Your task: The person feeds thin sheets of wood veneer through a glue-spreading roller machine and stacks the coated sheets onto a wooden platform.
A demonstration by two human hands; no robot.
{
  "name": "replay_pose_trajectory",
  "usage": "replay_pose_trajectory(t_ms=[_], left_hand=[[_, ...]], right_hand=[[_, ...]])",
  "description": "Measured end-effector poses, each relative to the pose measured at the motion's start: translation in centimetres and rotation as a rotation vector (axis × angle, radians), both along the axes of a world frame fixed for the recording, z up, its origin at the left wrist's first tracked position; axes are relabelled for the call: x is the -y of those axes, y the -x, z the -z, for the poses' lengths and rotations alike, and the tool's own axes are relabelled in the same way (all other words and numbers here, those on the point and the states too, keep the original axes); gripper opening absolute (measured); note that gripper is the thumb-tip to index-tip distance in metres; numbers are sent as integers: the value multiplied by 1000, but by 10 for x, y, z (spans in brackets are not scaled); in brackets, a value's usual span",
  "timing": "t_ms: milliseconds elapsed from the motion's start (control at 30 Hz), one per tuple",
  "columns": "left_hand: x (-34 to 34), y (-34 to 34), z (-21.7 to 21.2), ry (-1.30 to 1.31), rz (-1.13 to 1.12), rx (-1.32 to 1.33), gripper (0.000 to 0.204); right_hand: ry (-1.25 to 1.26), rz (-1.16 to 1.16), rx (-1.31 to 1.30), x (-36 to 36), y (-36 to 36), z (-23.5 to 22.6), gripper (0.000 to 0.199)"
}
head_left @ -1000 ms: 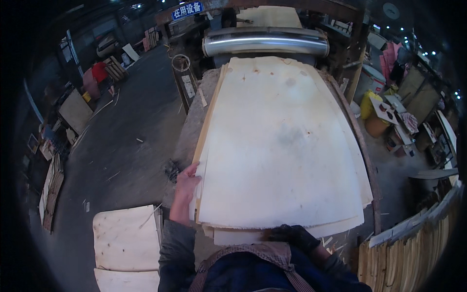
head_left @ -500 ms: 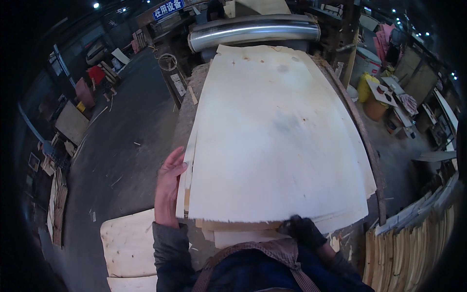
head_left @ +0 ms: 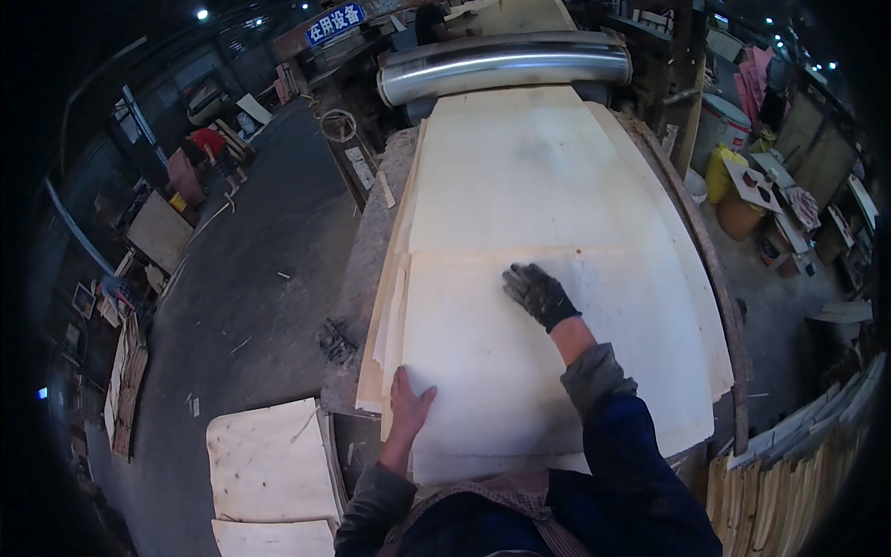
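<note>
A stack of thin, pale wood veneer sheets (head_left: 483,371) lies on the machine's feed table in front of me. The far sheet (head_left: 506,139) reaches up to a shiny metal roller (head_left: 506,70). My right hand (head_left: 540,295), in a dark glove, lies palm down on the near sheet, fingers slightly spread, just below a crosswise edge between sheets. At the stack's left edge is my bare left hand (head_left: 408,407), thumb and forefinger apart. Its other fingers are partly hidden.
A wooden rail (head_left: 719,316) borders the table's right side. Veneer sheets (head_left: 274,464) lie low at the left front; upright veneer pieces (head_left: 789,473) stand at lower right. A person in red (head_left: 209,144) bends at far left. Another person (head_left: 432,23) is beyond the roller.
My right hand has moved from the stack's front edge forward onto the sheet. The upper sheet has slid toward the roller. My left hand has come nearer along the left edge.
</note>
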State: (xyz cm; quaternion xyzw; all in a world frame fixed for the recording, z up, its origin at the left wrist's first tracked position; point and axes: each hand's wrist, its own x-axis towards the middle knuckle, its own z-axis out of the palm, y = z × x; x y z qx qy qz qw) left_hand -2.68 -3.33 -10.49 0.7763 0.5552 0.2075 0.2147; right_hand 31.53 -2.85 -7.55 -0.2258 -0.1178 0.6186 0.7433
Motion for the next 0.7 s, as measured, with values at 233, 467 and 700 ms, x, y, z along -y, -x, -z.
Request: replay_pose_trajectory(t_ms=[233,467,700], left_hand=[[-30,17,-25,680,-38,711,64],[-22,7,-117,734,212,1022,52],[-22,1,-176,727,355,1213,55]], right_hand=[[69,-352,51,136,86,20,44],[408,-315,-68,255,142,-24,35],[389,-94,-99,306,127,-22,36]])
